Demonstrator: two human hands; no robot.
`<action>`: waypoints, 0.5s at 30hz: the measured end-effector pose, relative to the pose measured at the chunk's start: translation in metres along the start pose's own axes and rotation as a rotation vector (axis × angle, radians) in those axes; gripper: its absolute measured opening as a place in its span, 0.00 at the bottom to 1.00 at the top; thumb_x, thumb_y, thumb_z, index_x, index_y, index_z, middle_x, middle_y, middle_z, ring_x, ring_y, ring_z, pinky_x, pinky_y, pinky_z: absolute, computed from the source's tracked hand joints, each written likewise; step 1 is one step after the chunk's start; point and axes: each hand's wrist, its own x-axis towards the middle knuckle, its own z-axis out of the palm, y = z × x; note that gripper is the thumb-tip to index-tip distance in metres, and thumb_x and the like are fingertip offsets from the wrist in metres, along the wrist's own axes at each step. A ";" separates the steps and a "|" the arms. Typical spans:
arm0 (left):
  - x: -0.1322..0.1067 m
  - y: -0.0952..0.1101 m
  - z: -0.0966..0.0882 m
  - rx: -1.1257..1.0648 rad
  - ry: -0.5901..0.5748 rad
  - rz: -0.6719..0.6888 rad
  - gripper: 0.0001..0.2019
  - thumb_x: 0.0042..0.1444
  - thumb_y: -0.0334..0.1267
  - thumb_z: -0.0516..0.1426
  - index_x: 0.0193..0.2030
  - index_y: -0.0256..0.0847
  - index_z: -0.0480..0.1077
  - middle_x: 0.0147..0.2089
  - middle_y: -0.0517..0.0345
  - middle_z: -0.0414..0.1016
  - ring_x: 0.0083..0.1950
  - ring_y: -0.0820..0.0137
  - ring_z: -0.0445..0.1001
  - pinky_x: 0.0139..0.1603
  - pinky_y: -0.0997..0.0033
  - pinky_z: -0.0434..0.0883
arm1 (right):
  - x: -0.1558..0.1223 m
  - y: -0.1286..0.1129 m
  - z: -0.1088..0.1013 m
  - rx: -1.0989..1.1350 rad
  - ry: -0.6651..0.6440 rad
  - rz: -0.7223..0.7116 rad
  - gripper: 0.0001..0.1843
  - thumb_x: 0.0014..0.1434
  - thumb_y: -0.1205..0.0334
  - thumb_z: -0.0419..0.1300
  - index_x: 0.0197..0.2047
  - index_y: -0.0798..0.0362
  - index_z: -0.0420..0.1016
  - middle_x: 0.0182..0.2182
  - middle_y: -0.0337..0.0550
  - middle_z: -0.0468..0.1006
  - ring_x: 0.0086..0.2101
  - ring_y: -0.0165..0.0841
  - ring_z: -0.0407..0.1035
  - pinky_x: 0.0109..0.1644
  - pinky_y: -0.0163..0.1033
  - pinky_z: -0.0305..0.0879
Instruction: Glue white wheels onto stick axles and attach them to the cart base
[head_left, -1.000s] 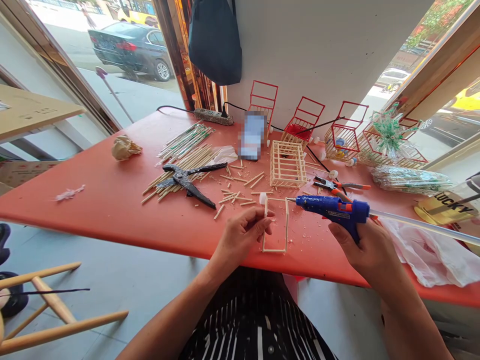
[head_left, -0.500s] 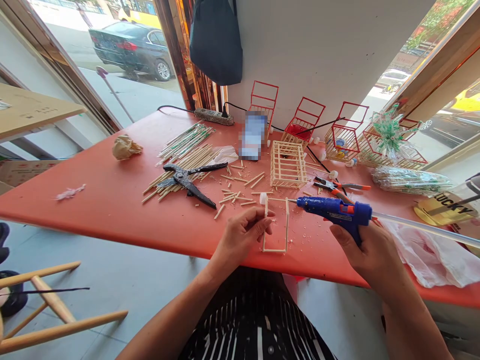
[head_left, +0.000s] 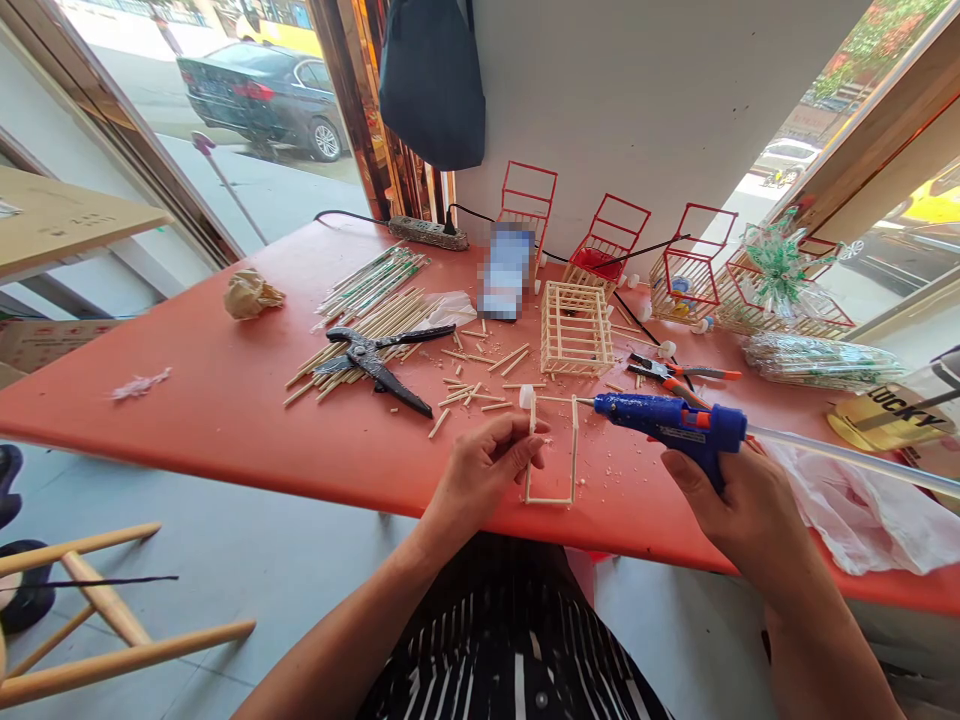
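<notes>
Between the fingertips of my left hand [head_left: 487,465] is the left side of a rectangular wooden stick frame [head_left: 574,450], near the table's front edge. A small white wheel-like piece [head_left: 526,396] sits at the frame's upper left corner. My right hand [head_left: 750,510] is wrapped round the handle of a blue glue gun [head_left: 667,420], a long clear glue stick [head_left: 847,457] coming out of its back. The gun's nozzle meets the frame's upper right corner or lies very close to it. Behind the frame stands a slatted wooden stick box [head_left: 576,330].
Black cutters [head_left: 375,360] lie on a pile of thin sticks [head_left: 322,375] at left, with cut pieces scattered nearby. Orange-handled pliers [head_left: 675,375] lie behind the glue gun. Small red-framed carts [head_left: 607,235], a phone [head_left: 507,270] and a power strip [head_left: 427,233] line the back.
</notes>
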 end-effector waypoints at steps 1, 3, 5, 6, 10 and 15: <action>0.000 0.000 0.000 0.000 0.000 0.002 0.15 0.60 0.45 0.62 0.44 0.33 0.76 0.27 0.59 0.74 0.24 0.78 0.65 0.26 0.77 0.64 | 0.000 0.000 0.000 0.002 0.002 0.001 0.25 0.69 0.44 0.53 0.24 0.48 0.61 0.14 0.35 0.63 0.16 0.31 0.58 0.21 0.38 0.50; 0.000 0.000 0.000 0.004 0.000 0.004 0.14 0.60 0.44 0.62 0.45 0.33 0.76 0.28 0.59 0.74 0.24 0.78 0.65 0.26 0.77 0.64 | 0.001 -0.001 0.000 0.005 0.003 0.002 0.25 0.69 0.44 0.53 0.24 0.48 0.62 0.14 0.34 0.63 0.16 0.31 0.58 0.21 0.37 0.50; 0.000 0.000 0.000 0.008 0.002 0.002 0.15 0.60 0.45 0.62 0.45 0.33 0.76 0.28 0.59 0.74 0.24 0.78 0.65 0.26 0.77 0.65 | 0.002 -0.002 -0.001 0.006 0.003 -0.003 0.25 0.69 0.43 0.52 0.24 0.48 0.63 0.14 0.34 0.62 0.16 0.31 0.57 0.21 0.37 0.50; 0.000 0.000 0.000 0.011 0.002 0.000 0.15 0.60 0.45 0.62 0.45 0.34 0.76 0.28 0.59 0.74 0.24 0.78 0.65 0.26 0.77 0.65 | 0.002 -0.002 -0.001 0.005 0.005 -0.005 0.26 0.69 0.43 0.52 0.24 0.48 0.62 0.14 0.34 0.61 0.16 0.30 0.57 0.21 0.37 0.50; -0.001 0.000 0.000 0.013 0.003 -0.001 0.16 0.59 0.46 0.62 0.45 0.34 0.77 0.28 0.59 0.74 0.24 0.77 0.66 0.26 0.77 0.65 | 0.004 -0.003 -0.001 -0.001 0.002 0.000 0.28 0.69 0.40 0.51 0.23 0.48 0.61 0.13 0.33 0.60 0.15 0.30 0.55 0.20 0.37 0.50; 0.000 -0.001 0.000 0.012 -0.003 0.019 0.14 0.61 0.43 0.61 0.45 0.33 0.76 0.28 0.59 0.74 0.24 0.78 0.65 0.26 0.77 0.64 | 0.005 -0.003 -0.001 0.001 0.002 -0.009 0.29 0.70 0.40 0.50 0.23 0.49 0.61 0.13 0.33 0.61 0.15 0.29 0.56 0.20 0.36 0.50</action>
